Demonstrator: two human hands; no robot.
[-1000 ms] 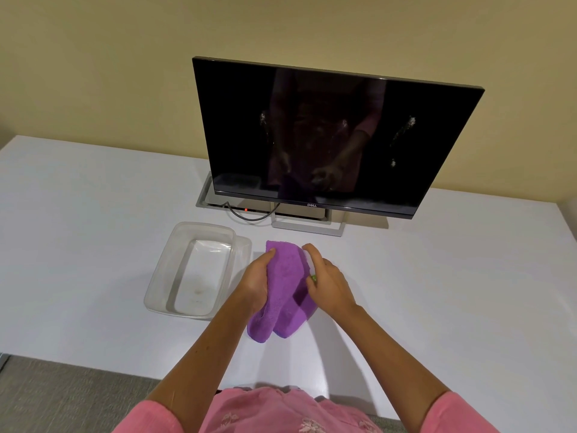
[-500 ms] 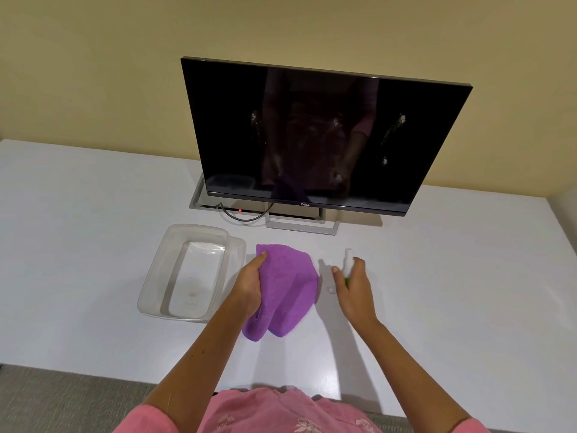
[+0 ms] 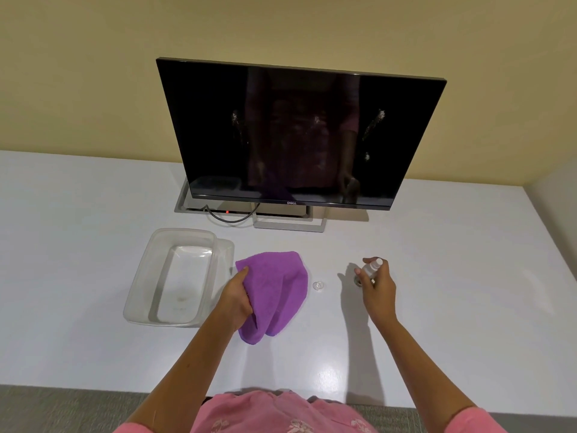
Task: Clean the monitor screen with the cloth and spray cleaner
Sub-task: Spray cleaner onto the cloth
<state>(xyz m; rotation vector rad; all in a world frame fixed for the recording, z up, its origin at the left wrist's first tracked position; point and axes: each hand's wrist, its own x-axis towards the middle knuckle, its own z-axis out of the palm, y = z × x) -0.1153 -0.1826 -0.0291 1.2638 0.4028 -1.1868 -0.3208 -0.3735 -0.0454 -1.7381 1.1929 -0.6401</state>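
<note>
The left hand [image 3: 237, 300] has its grip closed on a purple cloth [image 3: 274, 292], thumb on top and fingers curled underneath, bunching the left edge of the fabric. The rest of the cloth drapes to the right and downward in soft folds, its lower end hanging toward the near side of the tabletop [image 3: 452, 307].

The right hand [image 3: 377, 287], well apart from the left, has its grip wrapped around a small white spray bottle [image 3: 371, 268]. The bottle is tilted, its white nozzle poking out above the fingers and pointing up and away toward the monitor. Between the two hands, just right of the cloth, a small clear cap [image 3: 318, 285] lies on the tabletop, touching neither hand.

The tabletop is white and glossy. Behind it rises a plain yellow-beige wall [image 3: 93, 73], and a strip of grey floor [image 3: 62, 407] shows along the near edge.

Beyond the hands, at the back of the tabletop, stands a black monitor [image 3: 296, 135] on a silver frame stand [image 3: 290, 225]. Its screen is dark and shows pale smudges on the left, centre and right, along with a dim reflection of the person. A dark cable [image 3: 229, 217] loops under its lower edge beside a small red light [image 3: 227, 211].

Left of the cloth, just beside the left hand, sits a clear plastic tub [image 3: 178, 276]. Nothing stands between the hands and the screen. Pink sleeves and a pink top [image 3: 281, 414] fill the bottom edge.
</note>
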